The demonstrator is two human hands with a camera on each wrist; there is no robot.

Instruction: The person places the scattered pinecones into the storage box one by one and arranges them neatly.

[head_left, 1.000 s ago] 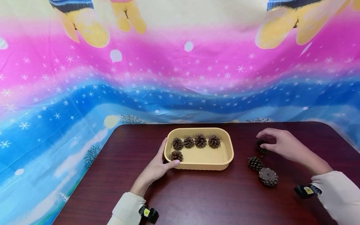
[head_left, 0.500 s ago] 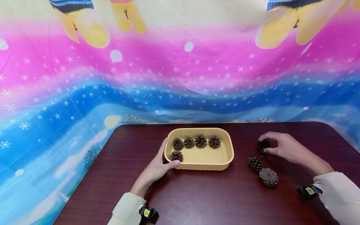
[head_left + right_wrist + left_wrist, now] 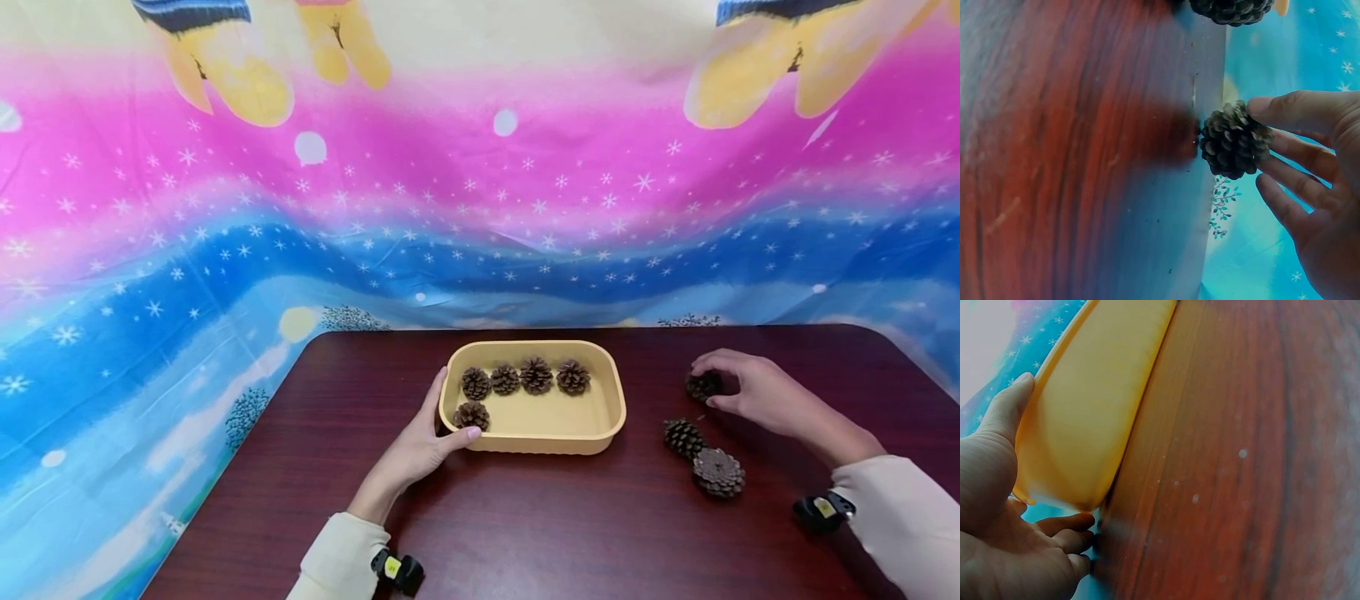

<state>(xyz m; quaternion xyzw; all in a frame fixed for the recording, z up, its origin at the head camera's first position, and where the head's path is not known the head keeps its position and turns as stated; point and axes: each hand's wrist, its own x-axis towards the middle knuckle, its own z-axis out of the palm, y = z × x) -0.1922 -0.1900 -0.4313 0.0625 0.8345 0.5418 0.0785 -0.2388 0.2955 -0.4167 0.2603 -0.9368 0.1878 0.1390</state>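
Observation:
A yellow rectangular plastic box (image 3: 536, 437) stands on the table with several brown pine cones (image 3: 536, 376) in it. My left hand (image 3: 415, 446) holds its left end, the thumb at the front rim and the fingers around the corner; in the left wrist view the thumb (image 3: 1011, 406) lies against the wall. On the right, my right hand (image 3: 761, 396) has thumb and fingers around a pine cone (image 3: 1235, 142) at the table surface. Its fingers partly cover that cone in the head view. Two more cones lie nearer me, a darker one (image 3: 683, 437) touching a greyer one (image 3: 718, 472).
The dark red wooden table (image 3: 555, 525) has rounded far corners. Right behind its far edge hangs a pink and blue snowflake cloth (image 3: 450, 192). A black wrist camera sits on each wrist.
My right hand has shifted very slightly to the right and its fingers have settled around the far cone. The left hand and the box stay in place.

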